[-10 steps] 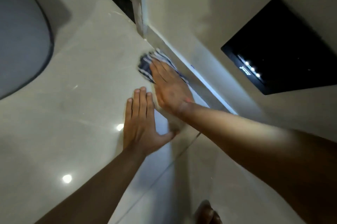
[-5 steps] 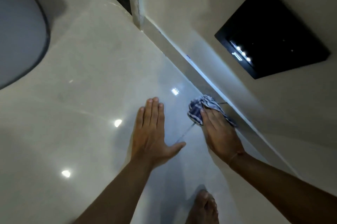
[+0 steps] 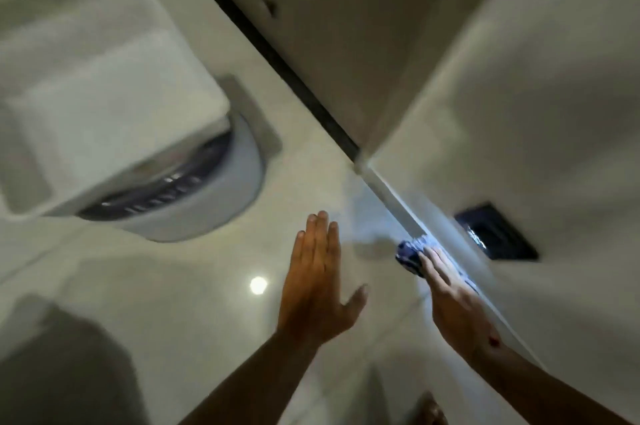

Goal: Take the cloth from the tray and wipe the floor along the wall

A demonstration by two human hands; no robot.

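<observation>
A blue and white striped cloth lies bunched on the glossy pale floor, right against the foot of the wall. My right hand presses flat on the cloth, fingers pointing along the skirting, and covers most of it. My left hand rests flat on the floor to the left of the cloth, fingers together, thumb out, holding nothing. The picture is blurred by motion.
A white rounded appliance with a dark band stands on the floor at the left. A black rectangular panel is set low in the wall just beyond the cloth. A dark strip runs along the far wall. My foot shows at the bottom.
My right hand pulled the cloth back along the wall, then pushed it forward again a little. The view swung, bringing the white appliance into sight. My left hand stayed flat on the floor.
</observation>
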